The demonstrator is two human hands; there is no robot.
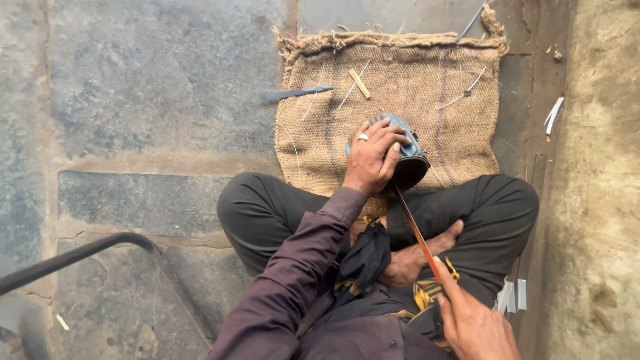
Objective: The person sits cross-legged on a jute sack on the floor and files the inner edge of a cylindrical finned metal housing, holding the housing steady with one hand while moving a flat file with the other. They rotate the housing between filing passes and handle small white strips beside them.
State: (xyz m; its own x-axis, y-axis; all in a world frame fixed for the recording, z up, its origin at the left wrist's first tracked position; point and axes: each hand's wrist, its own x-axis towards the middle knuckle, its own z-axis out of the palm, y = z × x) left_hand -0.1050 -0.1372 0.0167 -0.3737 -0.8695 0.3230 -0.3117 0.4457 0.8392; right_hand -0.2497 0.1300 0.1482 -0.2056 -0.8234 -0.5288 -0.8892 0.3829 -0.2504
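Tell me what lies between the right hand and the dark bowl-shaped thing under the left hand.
In the head view, a thin reddish strip runs from the right hand up to the dark bowl-shaped thing held by the left hand, crossing the person's folded legs.

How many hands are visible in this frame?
2. The left hand rests on a dark round object over the burlap sack; the right hand holds a thin strip at bottom right.

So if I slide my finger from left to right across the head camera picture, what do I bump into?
Black metal bar → dark blade on the floor → left hand on a dark round thing → right hand pinching a thin strip → white strips by the wall.
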